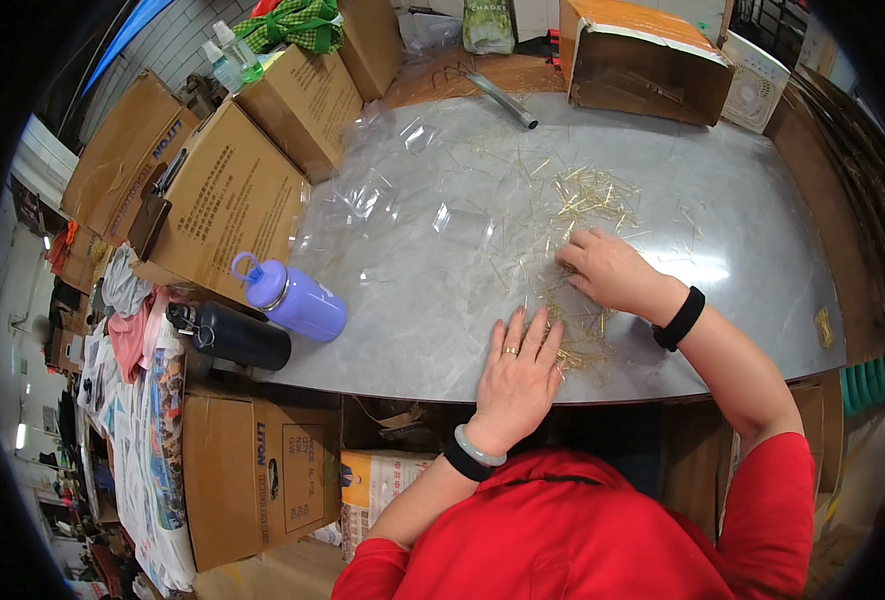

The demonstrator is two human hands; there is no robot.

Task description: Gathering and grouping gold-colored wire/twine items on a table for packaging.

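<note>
Strands (595,198) are seen as shiny, metallic-looking; the tabletop (393,345) as smooth, glossy; film (465,228) as clear, shiny plastic; cartons (233,205) as matt cardboard.

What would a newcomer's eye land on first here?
Probably the thin gold-coloured pieces on the grey table, heaped just beyond the right hand, with more beside the left hand. Next, likely the bright red top at the picture's lower edge, and the purple bottle at the left.

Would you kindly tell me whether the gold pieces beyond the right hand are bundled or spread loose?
Spread loose: the gold pieces lie crisscrossed on the table, pointing many ways, with strays around the heap.
</note>
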